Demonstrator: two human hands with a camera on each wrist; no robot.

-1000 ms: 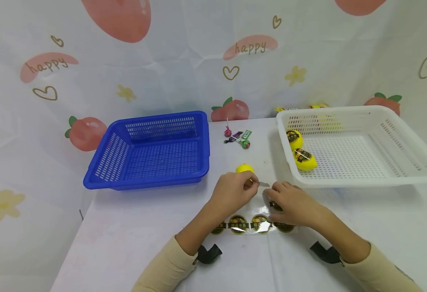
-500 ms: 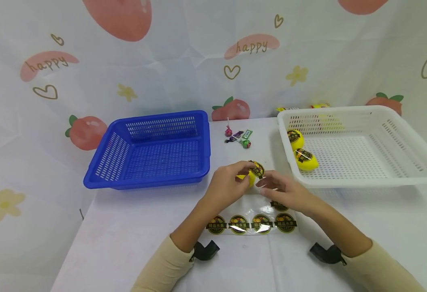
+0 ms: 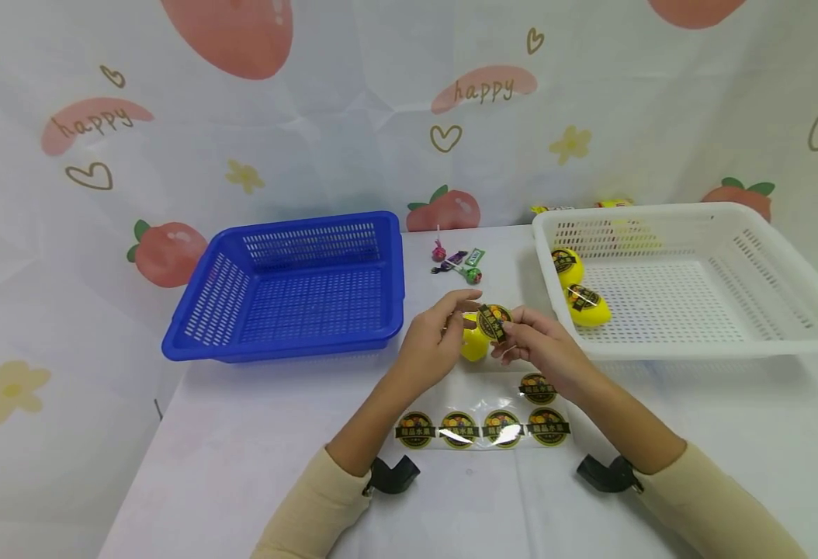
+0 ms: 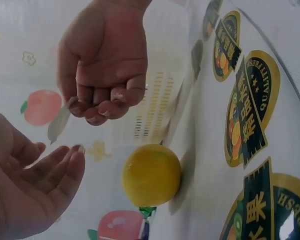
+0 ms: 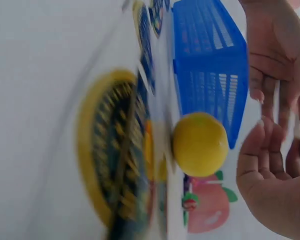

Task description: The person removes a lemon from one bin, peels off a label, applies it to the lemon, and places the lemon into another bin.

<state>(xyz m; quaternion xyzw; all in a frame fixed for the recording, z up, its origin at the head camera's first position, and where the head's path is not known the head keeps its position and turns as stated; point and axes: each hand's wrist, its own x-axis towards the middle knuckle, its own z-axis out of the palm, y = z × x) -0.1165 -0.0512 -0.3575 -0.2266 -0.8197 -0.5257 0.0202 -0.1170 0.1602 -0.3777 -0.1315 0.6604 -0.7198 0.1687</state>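
Observation:
My right hand (image 3: 547, 345) pinches a round black-and-gold sticker (image 3: 493, 322) by its right edge, above the table. To its left is my left hand (image 3: 428, 341), fingers apart and holding nothing, close to the sticker's other edge. In the left wrist view the sticker (image 4: 60, 122) appears thin and nearly edge-on between both hands. A yellow lemon (image 3: 475, 347) stands on the table behind and below the hands, partly covered by the sticker. Nearer the body lies a clear sheet (image 3: 468, 388) bearing several more round stickers (image 3: 459, 429).
A blue basket (image 3: 283, 353) stands at the left. The white basket (image 3: 702, 348) at the right contains two stickered lemons (image 3: 587, 305). Wrapped candies and lollipops (image 3: 474, 276) lie at the back between the baskets. Yellow packets (image 3: 615, 203) show behind the white basket.
The sticker has come up off the sheet in my left hand and passed to my right hand. My left fingers have let go and spread apart. The lemon stays put.

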